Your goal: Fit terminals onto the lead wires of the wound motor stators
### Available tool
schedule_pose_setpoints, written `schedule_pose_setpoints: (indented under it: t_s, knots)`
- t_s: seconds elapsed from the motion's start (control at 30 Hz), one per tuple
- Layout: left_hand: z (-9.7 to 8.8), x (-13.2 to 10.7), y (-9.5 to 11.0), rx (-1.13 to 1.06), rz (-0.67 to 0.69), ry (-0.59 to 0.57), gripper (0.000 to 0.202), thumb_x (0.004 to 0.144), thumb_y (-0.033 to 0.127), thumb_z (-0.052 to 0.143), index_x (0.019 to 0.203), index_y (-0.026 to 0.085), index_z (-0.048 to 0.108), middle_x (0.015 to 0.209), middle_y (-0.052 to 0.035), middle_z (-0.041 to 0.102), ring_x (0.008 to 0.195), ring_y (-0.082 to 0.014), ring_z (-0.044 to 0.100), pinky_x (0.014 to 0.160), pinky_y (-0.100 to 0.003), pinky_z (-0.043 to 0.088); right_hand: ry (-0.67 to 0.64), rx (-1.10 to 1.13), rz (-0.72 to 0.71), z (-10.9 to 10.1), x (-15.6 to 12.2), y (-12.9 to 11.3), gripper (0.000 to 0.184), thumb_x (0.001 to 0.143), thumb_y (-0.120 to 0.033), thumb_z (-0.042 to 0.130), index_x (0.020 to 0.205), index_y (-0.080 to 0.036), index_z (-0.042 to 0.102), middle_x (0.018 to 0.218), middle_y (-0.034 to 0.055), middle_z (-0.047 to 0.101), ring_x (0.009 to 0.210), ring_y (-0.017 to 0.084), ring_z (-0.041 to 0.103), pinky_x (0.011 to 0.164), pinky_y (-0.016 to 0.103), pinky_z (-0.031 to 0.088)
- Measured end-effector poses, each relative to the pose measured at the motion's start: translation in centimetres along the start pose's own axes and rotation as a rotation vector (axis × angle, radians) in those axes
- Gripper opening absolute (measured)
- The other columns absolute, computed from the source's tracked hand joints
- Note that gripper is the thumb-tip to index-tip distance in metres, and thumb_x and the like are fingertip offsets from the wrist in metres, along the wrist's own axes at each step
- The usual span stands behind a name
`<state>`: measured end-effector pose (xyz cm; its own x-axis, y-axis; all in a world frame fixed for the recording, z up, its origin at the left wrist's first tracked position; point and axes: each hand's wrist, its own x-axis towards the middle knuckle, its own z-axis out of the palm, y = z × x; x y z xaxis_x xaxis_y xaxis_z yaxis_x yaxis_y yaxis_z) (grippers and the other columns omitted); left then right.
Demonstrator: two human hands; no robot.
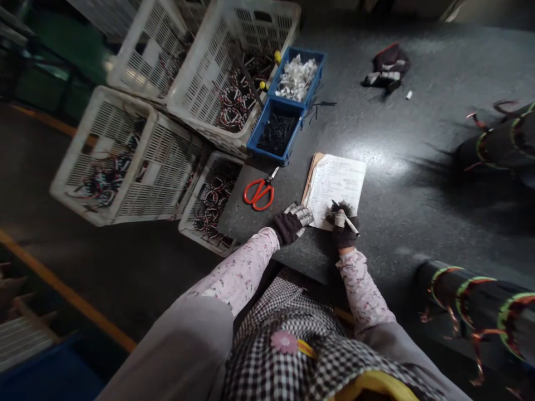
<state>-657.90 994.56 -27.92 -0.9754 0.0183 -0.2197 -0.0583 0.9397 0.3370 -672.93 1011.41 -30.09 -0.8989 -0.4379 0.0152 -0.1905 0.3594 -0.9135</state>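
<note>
An open notebook (336,181) with handwriting on its page lies on the dark table. My left hand (293,223), in a dark glove with pale fingers, rests flat at the notebook's lower left corner, fingers stretched out. Over the lower right of the page, my gloved right hand (343,228) is closed around a pen (351,224), whose pale barrel points down to the right. Scissors (259,192) with orange handles lie left of the notebook, just beyond my left hand.
Blue bins hold white pieces (297,78) and black pieces (276,132) at the table's left edge. White crates (184,106) with wire bundles stand beyond. A dark glove (388,64) lies at the back. Dark cylinders (472,298) with copper wire and green bands are on the right.
</note>
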Motion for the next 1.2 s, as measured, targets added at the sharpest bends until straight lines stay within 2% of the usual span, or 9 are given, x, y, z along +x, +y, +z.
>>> schedule_pose_setpoints:
  t_s: [0.1,0.27,0.33,0.43,0.57,0.7,0.93,1.2]
  knots:
    - [0.4,-0.1,-0.2,0.014,0.012,0.005,0.051,0.103,0.033,0.054,0.152,0.023,0.059,0.158,-0.0086,0.056,0.153,-0.0313,0.043,0.132,-0.056,0.025,-0.065,-0.097,-0.042,-0.1,0.0,-0.2,0.044,0.099,-0.049,0.047,0.121,-0.017,0.068,0.11,0.0139,0.077,0.102,0.028,0.074,0.096,0.046,0.058]
    - [1.4,0.0,-0.6,0.008,0.029,0.025,0.052,0.1,0.034,0.057,0.15,0.023,0.061,0.155,-0.0113,0.059,0.15,-0.0336,0.044,0.131,-0.059,0.026,-0.09,-0.186,0.105,0.2,-0.1,-0.5,0.04,0.097,-0.053,0.051,0.104,-0.018,0.069,0.077,0.0076,0.074,0.069,0.024,0.071,0.071,0.039,0.059]
    - [1.5,0.0,-0.7,0.0,0.033,0.035,0.05,0.1,0.033,0.057,0.149,0.022,0.062,0.153,-0.0115,0.061,0.15,-0.0336,0.045,0.131,-0.059,0.027,-0.114,-0.204,0.115,0.2,-0.1,-0.6,0.04,0.098,-0.053,0.049,0.104,-0.019,0.07,0.077,0.0073,0.074,0.071,0.024,0.072,0.071,0.038,0.058]
    - [1.4,0.1,-0.6,-0.009,0.02,0.051,0.05,0.101,0.034,0.055,0.149,0.022,0.062,0.152,-0.0105,0.061,0.149,-0.0325,0.047,0.131,-0.057,0.026,-0.146,-0.294,0.071,0.1,0.0,-0.8,0.04,0.097,-0.051,0.05,0.107,-0.019,0.072,0.084,0.0094,0.076,0.081,0.026,0.073,0.078,0.039,0.059]
    - [1.0,0.1,-0.4,0.0,0.029,0.04,0.051,0.102,0.035,0.055,0.15,0.021,0.061,0.154,-0.0105,0.06,0.149,-0.0327,0.047,0.131,-0.056,0.026,-0.182,-0.383,0.049,0.0,0.3,-0.9,0.043,0.097,-0.049,0.047,0.108,-0.017,0.073,0.084,0.011,0.077,0.078,0.026,0.073,0.076,0.038,0.057]
    - [1.0,0.0,-0.5,0.013,0.034,0.031,0.049,0.101,0.033,0.056,0.148,0.021,0.063,0.154,-0.0112,0.06,0.15,-0.0336,0.045,0.129,-0.058,0.029,-0.158,-0.443,0.015,0.3,0.5,-0.7,0.042,0.097,-0.047,0.046,0.105,-0.017,0.074,0.087,0.0111,0.079,0.08,0.025,0.073,0.073,0.035,0.055]
    - [2.0,0.0,-0.8,0.037,0.06,0.101,0.047,0.101,0.036,0.056,0.145,0.023,0.065,0.152,-0.0087,0.062,0.149,-0.0318,0.048,0.129,-0.056,0.03,-0.118,-0.53,-0.109,0.7,0.7,-0.3,0.038,0.095,-0.041,0.047,0.1,-0.016,0.075,0.088,0.0133,0.079,0.08,0.026,0.073,0.071,0.034,0.053]
    - [1.4,0.1,-0.6,0.027,0.042,0.073,0.05,0.1,0.035,0.059,0.148,0.024,0.063,0.152,-0.0082,0.062,0.147,-0.0316,0.05,0.129,-0.056,0.031,-0.111,-0.476,-0.063,0.7,0.4,0.0,0.04,0.098,-0.044,0.045,0.104,-0.017,0.074,0.084,0.0108,0.077,0.074,0.024,0.071,0.069,0.033,0.052]
